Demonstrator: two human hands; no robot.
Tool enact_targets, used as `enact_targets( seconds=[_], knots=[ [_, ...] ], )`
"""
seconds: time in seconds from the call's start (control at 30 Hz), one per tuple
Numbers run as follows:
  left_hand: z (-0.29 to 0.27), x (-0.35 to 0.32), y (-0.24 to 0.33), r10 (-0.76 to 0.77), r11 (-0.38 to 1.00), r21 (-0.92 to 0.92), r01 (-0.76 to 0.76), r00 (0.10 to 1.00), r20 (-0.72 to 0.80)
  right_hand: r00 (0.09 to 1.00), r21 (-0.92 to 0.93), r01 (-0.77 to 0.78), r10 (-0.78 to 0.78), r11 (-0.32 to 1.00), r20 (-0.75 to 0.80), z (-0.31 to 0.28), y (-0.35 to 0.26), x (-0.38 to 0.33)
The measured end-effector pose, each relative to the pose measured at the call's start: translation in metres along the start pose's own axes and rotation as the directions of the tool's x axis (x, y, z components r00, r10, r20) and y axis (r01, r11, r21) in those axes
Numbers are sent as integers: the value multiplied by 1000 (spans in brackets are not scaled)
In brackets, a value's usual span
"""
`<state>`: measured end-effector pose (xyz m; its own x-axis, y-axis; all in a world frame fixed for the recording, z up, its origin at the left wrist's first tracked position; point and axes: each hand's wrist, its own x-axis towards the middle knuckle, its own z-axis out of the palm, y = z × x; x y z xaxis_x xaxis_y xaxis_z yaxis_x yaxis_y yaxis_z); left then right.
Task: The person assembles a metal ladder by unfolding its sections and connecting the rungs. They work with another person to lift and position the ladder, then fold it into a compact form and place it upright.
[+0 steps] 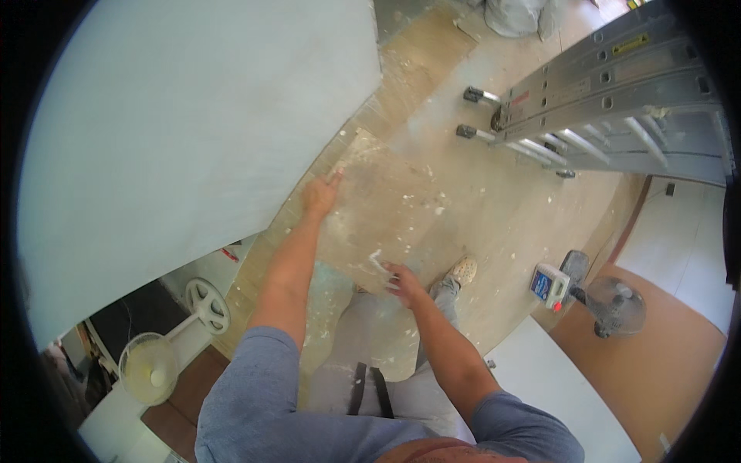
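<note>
My left hand reaches forward with its fingers stretched out, at the lower edge of a large smooth pale grey surface that fills the upper left. Whether it touches that surface is unclear. My right hand is lower and closer to me, closed around a small plaster-coated tool whose white end sticks out to the upper left. Below both hands lies a wooden floor spattered with white plaster. My grey trousers and one dusty shoe show beneath my right hand.
A folded aluminium ladder lies at the upper right. A white standing fan is at the lower left, a dark fan and a small blue-and-white box at the right. Grey sacks sit at the top.
</note>
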<state>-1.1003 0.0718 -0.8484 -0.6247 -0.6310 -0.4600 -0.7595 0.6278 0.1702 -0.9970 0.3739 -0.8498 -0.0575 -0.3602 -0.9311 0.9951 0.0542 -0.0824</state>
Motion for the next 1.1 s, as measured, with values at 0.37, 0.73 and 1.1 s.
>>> enact_targets(
  seconds=[0.37,0.73,1.1],
  knots=[
    [44,64,-27,59,998,-11,-59,963,262,948,250,-38,-44,967,317,17,12,73],
    [-26,-245,96,186,823,-530,207,783,594,991,161,52,-31,986,-132,-282,50,-228],
    [-299,-237,493,605,91,-977,-192,790,-99,614,262,789,-725,555,-312,-383,-187,-508]
  ],
)
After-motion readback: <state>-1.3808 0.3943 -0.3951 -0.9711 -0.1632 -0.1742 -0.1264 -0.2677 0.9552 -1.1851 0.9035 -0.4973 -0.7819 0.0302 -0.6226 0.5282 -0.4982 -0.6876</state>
